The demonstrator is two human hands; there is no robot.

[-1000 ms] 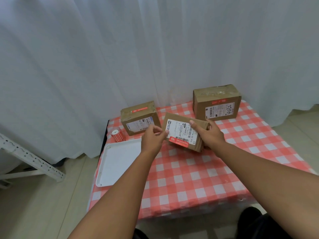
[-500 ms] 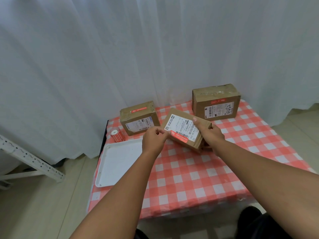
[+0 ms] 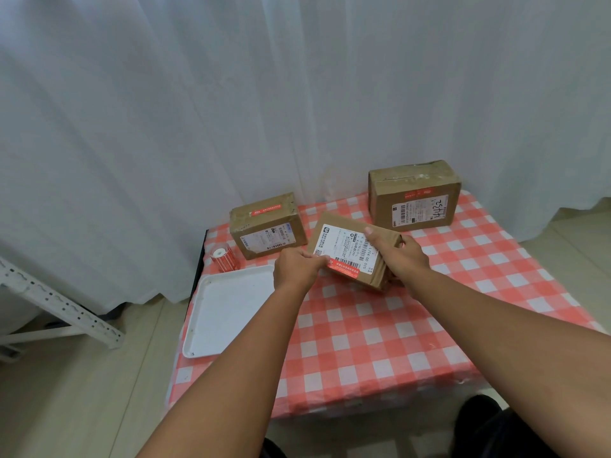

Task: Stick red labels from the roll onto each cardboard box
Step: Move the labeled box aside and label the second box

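1. The middle cardboard box [image 3: 350, 251] is held tilted above the checked counter [image 3: 380, 332], its white shipping label [image 3: 347, 247] facing up toward the camera; a red label [image 3: 344, 268] lies along the near edge of that face, just below the barcode
2. The left hand [image 3: 297, 267] has its fingers curled at the box's near left corner, with the fingertips meeting the left end of the red label; whether they pinch the label or press it down cannot be told
3. The right hand [image 3: 401, 256] grips the box's right side, thumb [image 3: 375, 236] lying flat across the top face beside the white label, the other fingers wrapped under the far edge
4. Both forearms reach forward from the lower edge of the view, bare, converging on the box
5. The white tray [image 3: 228, 312] sits at the counter's left edge, just left of the left hand; nothing shows inside it
6. The roll of red labels [image 3: 224, 259] lies on the counter just beyond the tray's far corner
7. The left cardboard box [image 3: 267, 226] stands behind the tray, a red label on its top; the right cardboard box [image 3: 415, 195] stands at the far right, well apart, also carrying a red label, with a white curtain [image 3: 231, 94] behind both
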